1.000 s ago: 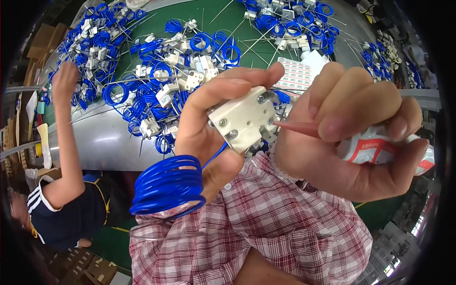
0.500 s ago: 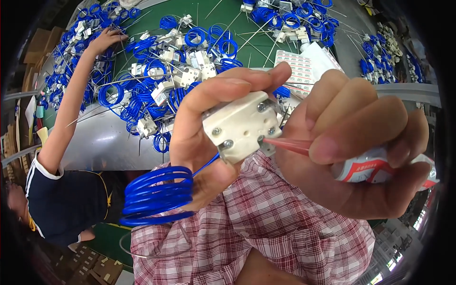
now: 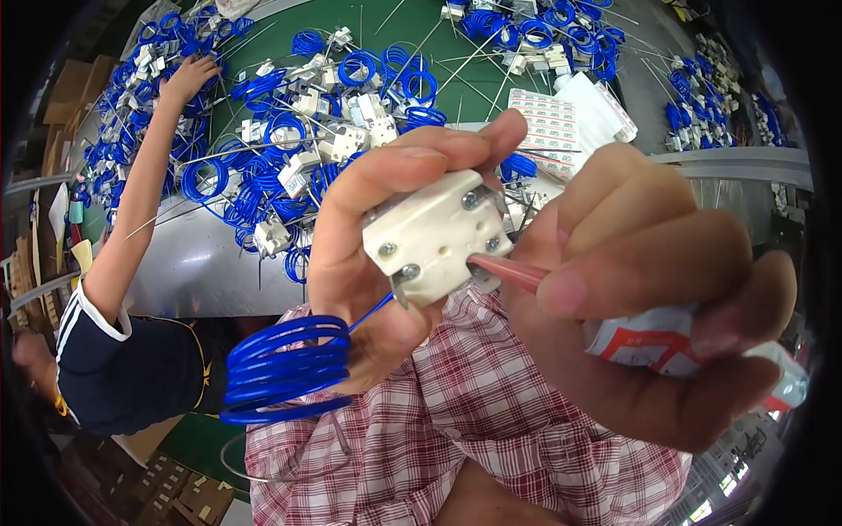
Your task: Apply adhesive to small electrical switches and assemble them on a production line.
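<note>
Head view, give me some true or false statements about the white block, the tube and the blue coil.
1. The left hand holds the white block. True.
2. The right hand holds a tube whose red nozzle meets the block. True.
3. The blue coil hangs above the block. False: it hangs below and left of it.
4. The nozzle is green. False: it is red.
5. Another person's arm reaches over blue coils on the table. True.
</note>
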Available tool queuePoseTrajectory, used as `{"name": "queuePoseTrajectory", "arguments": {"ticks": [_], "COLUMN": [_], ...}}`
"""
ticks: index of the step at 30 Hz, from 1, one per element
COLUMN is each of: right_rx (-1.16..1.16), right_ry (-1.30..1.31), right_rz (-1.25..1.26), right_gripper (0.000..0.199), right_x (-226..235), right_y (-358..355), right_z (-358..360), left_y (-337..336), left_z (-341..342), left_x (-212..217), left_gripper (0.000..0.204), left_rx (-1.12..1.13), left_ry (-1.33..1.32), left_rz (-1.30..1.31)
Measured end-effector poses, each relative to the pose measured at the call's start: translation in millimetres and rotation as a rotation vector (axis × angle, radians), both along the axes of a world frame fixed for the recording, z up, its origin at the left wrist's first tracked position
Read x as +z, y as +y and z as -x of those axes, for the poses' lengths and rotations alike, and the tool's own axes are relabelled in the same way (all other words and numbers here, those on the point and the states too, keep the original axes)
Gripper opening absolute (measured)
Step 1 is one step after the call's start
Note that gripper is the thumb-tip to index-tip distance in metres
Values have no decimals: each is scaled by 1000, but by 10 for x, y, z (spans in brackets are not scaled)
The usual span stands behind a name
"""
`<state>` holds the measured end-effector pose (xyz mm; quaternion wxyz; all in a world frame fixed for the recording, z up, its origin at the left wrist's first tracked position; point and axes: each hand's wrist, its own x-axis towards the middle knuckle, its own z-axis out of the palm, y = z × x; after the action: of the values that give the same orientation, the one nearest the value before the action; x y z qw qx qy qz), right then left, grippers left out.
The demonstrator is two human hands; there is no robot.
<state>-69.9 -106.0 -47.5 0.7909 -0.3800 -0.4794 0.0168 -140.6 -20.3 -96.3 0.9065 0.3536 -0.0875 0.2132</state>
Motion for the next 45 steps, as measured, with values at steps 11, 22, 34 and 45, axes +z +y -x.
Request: {"name": "queuePoseTrajectory", "arguments": {"ticks": [11,22,34,45], "right_rx": [-61,-113,-148,-22], "right_ry": [21,29,22,19], "right_rz": [-17,-4,-50,-33], "right_gripper": [38,38,37,35], "right_x": [-101,-73,-102,-56], "right_y": [-63,116,96,-19], "right_z": [-206,-40,-53,-86], "left_y": [-126,-68,-69,-33], "left_z": [-91,-39,44,51], "left_x": [-1,81,137,118], "left_gripper": [52,52,49,47], "left_rx": [-33,-32,-109,-170], "left_ry": [45,84,101,172], "left_rz": [75,244,180,186]}}
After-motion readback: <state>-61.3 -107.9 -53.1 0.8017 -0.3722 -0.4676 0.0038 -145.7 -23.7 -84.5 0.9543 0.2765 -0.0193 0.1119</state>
